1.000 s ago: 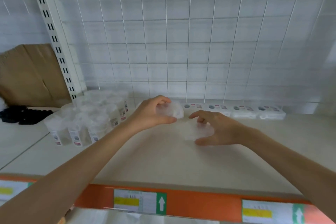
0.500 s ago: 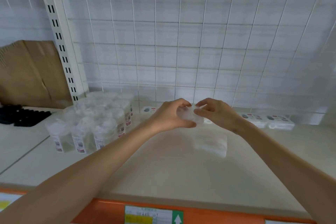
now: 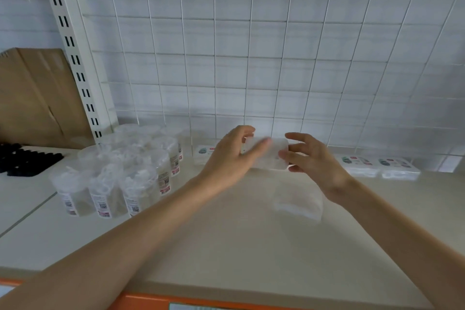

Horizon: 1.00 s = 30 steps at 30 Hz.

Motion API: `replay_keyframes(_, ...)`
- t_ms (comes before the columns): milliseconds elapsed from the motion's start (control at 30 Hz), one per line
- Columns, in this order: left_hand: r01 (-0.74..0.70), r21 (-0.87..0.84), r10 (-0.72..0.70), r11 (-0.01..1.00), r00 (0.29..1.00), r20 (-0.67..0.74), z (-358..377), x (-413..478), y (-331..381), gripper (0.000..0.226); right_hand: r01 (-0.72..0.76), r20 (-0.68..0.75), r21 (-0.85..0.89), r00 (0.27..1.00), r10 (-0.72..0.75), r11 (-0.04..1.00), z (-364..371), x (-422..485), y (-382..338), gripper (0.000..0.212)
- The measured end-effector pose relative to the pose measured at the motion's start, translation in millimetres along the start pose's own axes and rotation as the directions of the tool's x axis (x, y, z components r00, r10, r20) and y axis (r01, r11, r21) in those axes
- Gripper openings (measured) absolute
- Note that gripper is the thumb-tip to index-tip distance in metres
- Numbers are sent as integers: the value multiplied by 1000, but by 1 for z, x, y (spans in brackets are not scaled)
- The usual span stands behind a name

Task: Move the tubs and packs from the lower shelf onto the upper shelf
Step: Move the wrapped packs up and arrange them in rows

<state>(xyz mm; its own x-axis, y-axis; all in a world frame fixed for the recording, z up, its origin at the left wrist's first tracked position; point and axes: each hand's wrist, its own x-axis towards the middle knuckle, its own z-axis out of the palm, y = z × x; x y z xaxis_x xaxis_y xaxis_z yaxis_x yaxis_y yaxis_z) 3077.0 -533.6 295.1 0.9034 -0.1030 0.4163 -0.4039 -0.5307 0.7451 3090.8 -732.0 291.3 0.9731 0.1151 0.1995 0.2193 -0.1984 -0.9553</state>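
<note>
On the upper shelf (image 3: 226, 246) both hands meet at a white pack (image 3: 270, 156) near the back wire grid. My left hand (image 3: 229, 158) grips its left end, thumb on top. My right hand (image 3: 312, 161) touches its right end with loosely curled fingers. A second white pack (image 3: 298, 201) lies flat on the shelf just below my right hand. Several clear tubs (image 3: 118, 173) with barcode labels stand grouped at the left. A row of flat labelled packs (image 3: 380, 166) lines the back edge.
A white slotted upright (image 3: 73, 58) rises at the left, with brown cardboard (image 3: 32, 98) and a black tray (image 3: 22, 161) beyond it. A wire grid (image 3: 251, 58) backs the shelf. An orange price strip (image 3: 201, 302) runs along the front edge.
My right hand let go of the second pack on the shelf and came up to the pack in my left hand. Both hands carried that pack toward the back row.
</note>
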Motion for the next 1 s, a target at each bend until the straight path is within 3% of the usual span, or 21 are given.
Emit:
replay_keyframes(67,132,-36,-133,991,991,-8,-2,1,3,38,18,-35,7,999,-18,1000,2,0,1,45)
replay_keyframes(167,259,-71,-259,963,966,13,-7,4,2,54,74,-47,-7,996,-74,997,3,-3,0,40)
replay_keyframes(433,518,-233,-478,823,853,209,-17,4,13,56,213,-1,-9,977,-213,977,7,-11,-6,33)
replay_keyframes(633,518,-464,-453,719,855,253,-7,4,5,22,225,26,-85,974,-224,971,8,-11,-4,36)
replay_keyframes(767,504,-568,-445,650,859,253,-7,7,3,23,138,53,-38,989,-136,990,7,-10,-4,50)
replay_keyframes(867,470,-594,-393,653,880,265,-6,7,2,18,65,116,-22,991,-61,998,5,-12,-6,66)
replay_keyframes(1000,422,-582,-362,695,905,223,-3,7,0,29,3,106,89,994,-13,996,3,-12,-13,49)
